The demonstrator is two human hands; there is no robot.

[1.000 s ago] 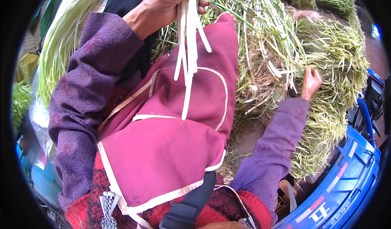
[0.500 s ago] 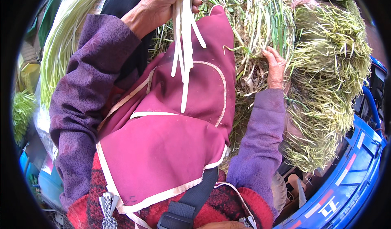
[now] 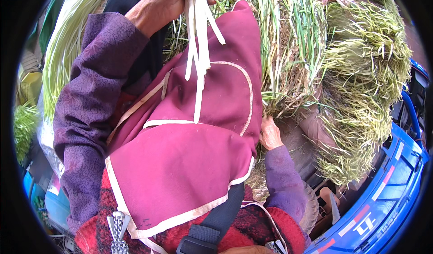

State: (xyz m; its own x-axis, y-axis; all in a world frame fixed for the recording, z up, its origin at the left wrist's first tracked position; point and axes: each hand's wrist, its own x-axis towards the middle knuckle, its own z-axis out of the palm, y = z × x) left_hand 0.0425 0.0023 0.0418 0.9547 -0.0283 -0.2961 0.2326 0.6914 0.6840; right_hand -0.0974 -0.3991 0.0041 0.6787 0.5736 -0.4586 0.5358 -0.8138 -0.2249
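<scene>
My left hand (image 3: 168,3) is closed around a small bunch of long white vegetable stalks (image 3: 201,51) at the top of the view. The stalks hang down over the maroon apron (image 3: 198,163) on my lap. Low beside the apron's right edge is my right hand (image 3: 271,134), at the lower end of a heap of green-and-white leafy stalks (image 3: 293,41). Its fingertips are hidden by the heap and the apron, so what they grip, if anything, does not show.
A thick bundle of pale stripped stalks (image 3: 67,51) lies at the far left. Right of the heap are large stacks of yellowish-green leaves (image 3: 361,73), then a blue vehicle side panel (image 3: 374,200). A bluish container (image 3: 56,206) stands low on the left.
My right hand has moved down and left, from the middle of the heap to its lower end. The leafy stalks now hang further down, more spread out. My left hand has shifted slightly up and left.
</scene>
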